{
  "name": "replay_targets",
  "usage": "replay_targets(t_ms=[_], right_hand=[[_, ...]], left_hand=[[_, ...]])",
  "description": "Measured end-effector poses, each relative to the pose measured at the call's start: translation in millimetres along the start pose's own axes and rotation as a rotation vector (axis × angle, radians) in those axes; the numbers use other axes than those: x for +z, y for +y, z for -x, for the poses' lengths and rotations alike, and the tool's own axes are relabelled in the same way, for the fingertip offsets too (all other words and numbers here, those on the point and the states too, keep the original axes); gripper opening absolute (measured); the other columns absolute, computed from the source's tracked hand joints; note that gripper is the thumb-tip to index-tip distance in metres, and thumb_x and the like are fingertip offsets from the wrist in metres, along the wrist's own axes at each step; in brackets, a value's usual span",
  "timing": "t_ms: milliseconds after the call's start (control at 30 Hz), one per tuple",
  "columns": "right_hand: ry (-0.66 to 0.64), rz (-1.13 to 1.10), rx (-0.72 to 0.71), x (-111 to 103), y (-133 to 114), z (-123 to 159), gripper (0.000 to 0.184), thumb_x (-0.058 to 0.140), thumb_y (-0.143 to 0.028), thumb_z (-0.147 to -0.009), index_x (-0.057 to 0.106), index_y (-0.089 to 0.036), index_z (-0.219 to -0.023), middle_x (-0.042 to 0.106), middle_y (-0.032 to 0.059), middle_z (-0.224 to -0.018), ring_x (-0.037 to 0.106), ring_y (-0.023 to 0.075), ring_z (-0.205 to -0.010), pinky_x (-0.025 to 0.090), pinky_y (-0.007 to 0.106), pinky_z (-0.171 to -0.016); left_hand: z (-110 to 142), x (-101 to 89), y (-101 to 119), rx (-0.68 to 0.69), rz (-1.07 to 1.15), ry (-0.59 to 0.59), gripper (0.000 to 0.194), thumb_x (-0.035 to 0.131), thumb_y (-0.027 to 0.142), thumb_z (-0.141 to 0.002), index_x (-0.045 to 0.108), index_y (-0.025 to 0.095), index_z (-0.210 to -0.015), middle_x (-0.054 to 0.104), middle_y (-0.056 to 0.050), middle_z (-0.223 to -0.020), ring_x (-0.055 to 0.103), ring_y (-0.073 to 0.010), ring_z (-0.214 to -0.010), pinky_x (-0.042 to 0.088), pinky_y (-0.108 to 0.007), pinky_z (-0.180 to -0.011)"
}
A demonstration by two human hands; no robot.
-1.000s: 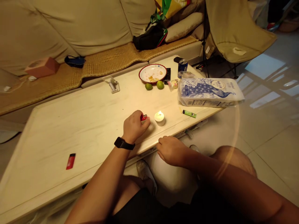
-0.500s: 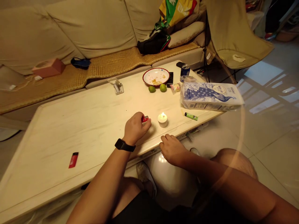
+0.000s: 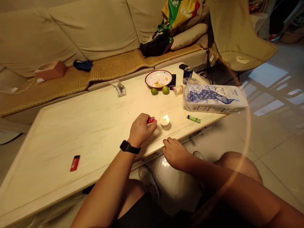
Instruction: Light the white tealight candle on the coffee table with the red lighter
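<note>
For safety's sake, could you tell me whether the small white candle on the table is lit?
It is lit: a small flame stands on top of the white candle.

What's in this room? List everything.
Sofa: one, beige, at back.
Table: one, cream, central.
Tea light: one, white, lit, on table.
Red lighter: one, on table's left.
Held red lighter: one, in left hand.
Green lighter: one, right of tea light.
Limes: two, green, near plate.
Plate: one, white, red rim, far side.
Can: one, blue, by plate.
Peacock-print package: one, blue-white, table's right.
Left hand: one, black watch.
Right hand: one, table's edge.
</note>
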State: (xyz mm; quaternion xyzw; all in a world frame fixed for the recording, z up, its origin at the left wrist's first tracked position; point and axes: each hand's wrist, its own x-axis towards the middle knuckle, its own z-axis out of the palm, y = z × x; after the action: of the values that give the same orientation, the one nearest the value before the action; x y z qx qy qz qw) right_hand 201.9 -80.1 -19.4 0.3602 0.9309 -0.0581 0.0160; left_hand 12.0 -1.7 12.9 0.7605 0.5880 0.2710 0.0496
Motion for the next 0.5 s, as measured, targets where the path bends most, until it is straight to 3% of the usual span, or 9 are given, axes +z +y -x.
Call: replay_targets(t_ms=[233,500], right_hand=[[-0.011,-0.008,-0.003,-1.7,-0.7,1.1,0.02,0.049,-0.014,-0.088,0.067,-0.01,-0.096,0.057,0.0179,-0.104,0.049,0.0303,-0.099,0.044,0.041,-0.079],[0.017,-0.014,0.001,-0.3,-1.8,2.7,0.019,0.051,-0.014,-0.086,0.067,-0.01,-0.097,0.057,0.0179,-0.105,0.048,0.0307,-0.1,0.045,0.041,-0.078]], left_hand=[[-0.6,-1.2,0.0,0.037,-0.076,0.016,0.03,0.042,0.045,-0.097,0.06,0.021,-0.096,0.06,-0.006,-0.085,0.055,-0.0197,-0.081,0.044,-0.034,-0.078],[-0.6,-4.2,4.7,0.031,-0.074,0.033,0.036,0.042,0.05,-0.098,0.062,0.02,-0.103,0.059,-0.006,-0.088,0.055,-0.0198,-0.083,0.044,-0.033,-0.078]])
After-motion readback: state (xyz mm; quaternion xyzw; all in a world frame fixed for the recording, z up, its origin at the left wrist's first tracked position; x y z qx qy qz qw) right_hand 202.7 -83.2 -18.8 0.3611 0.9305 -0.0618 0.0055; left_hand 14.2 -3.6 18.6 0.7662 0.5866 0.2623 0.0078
